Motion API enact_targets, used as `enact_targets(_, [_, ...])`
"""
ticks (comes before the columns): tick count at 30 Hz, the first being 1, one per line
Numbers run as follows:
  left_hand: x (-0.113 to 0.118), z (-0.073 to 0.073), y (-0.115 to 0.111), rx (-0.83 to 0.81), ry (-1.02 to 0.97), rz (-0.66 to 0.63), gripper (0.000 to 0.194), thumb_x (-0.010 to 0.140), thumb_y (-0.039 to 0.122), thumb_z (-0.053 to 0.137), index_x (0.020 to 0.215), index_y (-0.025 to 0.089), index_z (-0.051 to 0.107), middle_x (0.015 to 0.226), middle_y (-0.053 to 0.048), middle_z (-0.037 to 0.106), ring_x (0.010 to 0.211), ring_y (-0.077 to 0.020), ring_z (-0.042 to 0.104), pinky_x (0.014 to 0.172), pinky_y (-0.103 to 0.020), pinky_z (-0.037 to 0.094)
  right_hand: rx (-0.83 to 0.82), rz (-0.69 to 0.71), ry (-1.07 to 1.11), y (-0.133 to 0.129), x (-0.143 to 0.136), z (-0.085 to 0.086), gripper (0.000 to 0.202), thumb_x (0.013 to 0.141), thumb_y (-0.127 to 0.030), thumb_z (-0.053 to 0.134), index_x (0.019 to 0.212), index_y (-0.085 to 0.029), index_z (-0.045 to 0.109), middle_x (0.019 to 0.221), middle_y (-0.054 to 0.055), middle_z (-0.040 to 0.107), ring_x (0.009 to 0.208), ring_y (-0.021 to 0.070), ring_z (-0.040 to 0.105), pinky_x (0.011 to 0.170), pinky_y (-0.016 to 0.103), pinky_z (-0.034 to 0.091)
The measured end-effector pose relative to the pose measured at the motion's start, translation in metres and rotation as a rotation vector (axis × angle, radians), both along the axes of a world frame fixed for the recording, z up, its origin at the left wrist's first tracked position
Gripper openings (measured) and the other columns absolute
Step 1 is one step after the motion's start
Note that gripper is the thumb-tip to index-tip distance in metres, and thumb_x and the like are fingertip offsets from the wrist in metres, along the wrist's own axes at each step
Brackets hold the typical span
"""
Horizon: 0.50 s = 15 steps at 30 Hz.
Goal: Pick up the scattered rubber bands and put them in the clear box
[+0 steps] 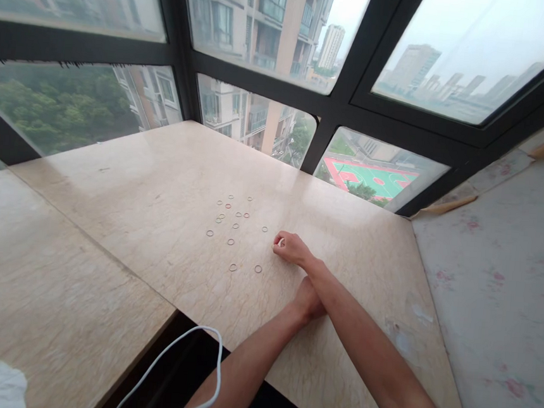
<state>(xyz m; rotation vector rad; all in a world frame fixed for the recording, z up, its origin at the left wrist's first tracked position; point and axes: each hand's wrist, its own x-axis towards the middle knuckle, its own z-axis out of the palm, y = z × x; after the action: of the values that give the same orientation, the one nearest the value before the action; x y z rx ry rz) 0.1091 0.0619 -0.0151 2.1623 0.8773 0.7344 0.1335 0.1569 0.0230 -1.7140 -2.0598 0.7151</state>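
Holding my R hand (291, 248), fingers curled, just beside thin rings (258, 272); can't tell if pinching one. L hand (309, 298) sitting under R forearm (347, 299), prob. steadying; grip hidden. Rings lying mostly apart on marble-look countertop (163, 245), prob. avoiding tangles.

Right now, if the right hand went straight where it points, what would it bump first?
Probably the thin ring just left of the right hand, on the tabletop, though it might pass above; depth is unclear.
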Motion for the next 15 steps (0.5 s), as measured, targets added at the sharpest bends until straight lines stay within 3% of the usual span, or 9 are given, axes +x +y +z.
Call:
enact_targets(5, [-0.001, 0.006, 0.000, 0.109, 0.137, -0.063, 0.009, 0.082, 0.017, 0.051, 0.076, 0.015, 0.058, 0.081, -0.012, 0.064, 0.077, -0.0251, 0.058, 0.065, -0.036, 0.044, 0.010, -0.113, 0.253, -0.008, 0.008, 0.003, 0.005, 0.069, -0.024, 0.056, 0.071, -0.020, 0.054, 0.044, -0.010, 0.041, 0.043, 0.0077, 0.037, 0.050, 0.021, 0.031])
enact_targets(15, [0.006, 0.001, -0.005, 0.285, 0.242, -0.245, 0.021, 0.082, 0.011, 0.045, 0.078, 0.013, 0.065, 0.084, -0.014, 0.068, 0.080, -0.0265, 0.063, 0.070, -0.037, 0.045, -0.001, -0.387, 0.803, -0.056, 0.036, 0.021, 0.022, 0.072, -0.041, 0.059, 0.072, -0.021, 0.048, 0.042, -0.012, 0.033, 0.035, 0.0042, 0.021, 0.036, 0.018, 0.014])
